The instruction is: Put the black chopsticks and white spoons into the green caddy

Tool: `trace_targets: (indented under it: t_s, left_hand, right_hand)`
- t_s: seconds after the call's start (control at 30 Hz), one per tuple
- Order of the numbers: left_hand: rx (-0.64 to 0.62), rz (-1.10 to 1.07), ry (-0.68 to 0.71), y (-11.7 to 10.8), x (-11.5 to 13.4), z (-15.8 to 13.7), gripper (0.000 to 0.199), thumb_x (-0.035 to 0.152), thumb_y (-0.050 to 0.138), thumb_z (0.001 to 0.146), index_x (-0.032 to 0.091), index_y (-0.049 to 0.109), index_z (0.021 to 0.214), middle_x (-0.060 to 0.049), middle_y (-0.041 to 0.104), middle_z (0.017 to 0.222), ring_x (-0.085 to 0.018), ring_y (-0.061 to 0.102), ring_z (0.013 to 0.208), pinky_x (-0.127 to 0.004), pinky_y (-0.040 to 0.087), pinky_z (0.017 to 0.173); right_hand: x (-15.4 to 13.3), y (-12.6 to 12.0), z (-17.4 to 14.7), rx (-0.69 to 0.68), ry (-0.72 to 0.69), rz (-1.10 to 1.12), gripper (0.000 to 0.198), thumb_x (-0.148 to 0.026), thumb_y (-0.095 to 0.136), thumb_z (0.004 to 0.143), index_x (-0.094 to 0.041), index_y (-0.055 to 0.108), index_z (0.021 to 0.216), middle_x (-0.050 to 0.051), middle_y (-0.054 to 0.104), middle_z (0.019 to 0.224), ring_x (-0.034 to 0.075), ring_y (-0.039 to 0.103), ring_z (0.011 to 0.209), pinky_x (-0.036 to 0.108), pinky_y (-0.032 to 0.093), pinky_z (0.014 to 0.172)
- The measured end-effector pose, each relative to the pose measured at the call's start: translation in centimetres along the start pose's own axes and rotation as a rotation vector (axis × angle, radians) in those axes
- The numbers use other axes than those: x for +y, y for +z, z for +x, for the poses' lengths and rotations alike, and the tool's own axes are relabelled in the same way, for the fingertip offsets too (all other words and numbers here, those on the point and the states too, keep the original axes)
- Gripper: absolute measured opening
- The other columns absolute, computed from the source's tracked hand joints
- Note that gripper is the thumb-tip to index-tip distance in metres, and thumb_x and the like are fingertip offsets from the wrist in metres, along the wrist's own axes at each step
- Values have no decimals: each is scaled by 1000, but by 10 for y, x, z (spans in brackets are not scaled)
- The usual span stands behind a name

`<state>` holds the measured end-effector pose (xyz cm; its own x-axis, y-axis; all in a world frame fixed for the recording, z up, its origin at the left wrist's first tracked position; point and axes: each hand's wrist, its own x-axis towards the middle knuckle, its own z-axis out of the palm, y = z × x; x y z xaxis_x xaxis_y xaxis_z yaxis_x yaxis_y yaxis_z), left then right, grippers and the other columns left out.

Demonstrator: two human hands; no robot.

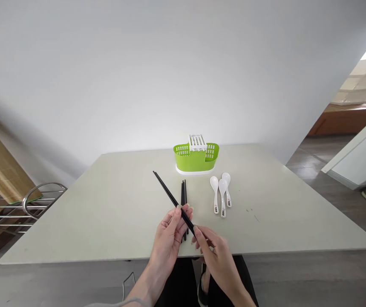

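Note:
A pair of black chopsticks (166,190) is held slantwise above the table's front part, thin tips up to the left. My left hand (169,232) is closed around their middle, thumb on top. At their thick lower end, my right hand (215,250) pinches them between thumb and fingers. More black chopsticks (183,190) lie on the table beneath, partly covered by the left hand. Right of them rest white spoons (223,196), three in all, bowls pointing away from me. Behind stands a green utensil basket (193,162) with a white base and a white slatted piece on top.
The pale table (122,204) meets a white wall (157,76) at the back. Left of it are a metal rack (38,200) and a leaning bamboo mat (4,157). A doorway with a wooden ledge (345,119) is at the right.

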<state>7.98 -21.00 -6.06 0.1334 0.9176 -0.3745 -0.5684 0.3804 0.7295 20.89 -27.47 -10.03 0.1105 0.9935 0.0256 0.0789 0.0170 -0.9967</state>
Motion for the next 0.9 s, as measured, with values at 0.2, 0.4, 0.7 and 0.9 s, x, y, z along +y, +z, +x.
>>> trace_targets:
  t_s: [0.2,0.4,0.7,0.9]
  left_hand:
    - [-6,32,18,-2,-6,-4,20,28,87,83,15,78,95,-13,78,124,-24,74,118,-28,60,102]
    - [-64,181,91,-1,-4,-10,36,43,93,74,15,75,86,-14,80,116,-29,71,122,-34,57,106]
    - [-128,335,106,0,0,-15,35,47,88,80,16,72,85,-13,81,108,-27,74,115,-39,53,111]
    - [-139,367,124,-7,3,-14,33,46,87,81,16,76,90,-12,82,107,-25,75,111,-38,54,110]
  right_hand:
    - [-1,-1,-5,-74,50,131,52,-64,47,104,-20,72,93,4,64,78,14,53,63,24,44,57]
    - [1,-3,-10,25,52,143,53,-64,51,102,-20,56,72,-3,44,64,12,38,58,25,34,54]
    - [-2,-8,-14,105,54,147,51,-65,57,98,-18,78,97,-3,38,66,13,35,60,25,34,54]
    - [-2,-5,-15,127,41,117,53,-64,58,97,-20,82,115,3,61,76,18,55,71,25,49,64]
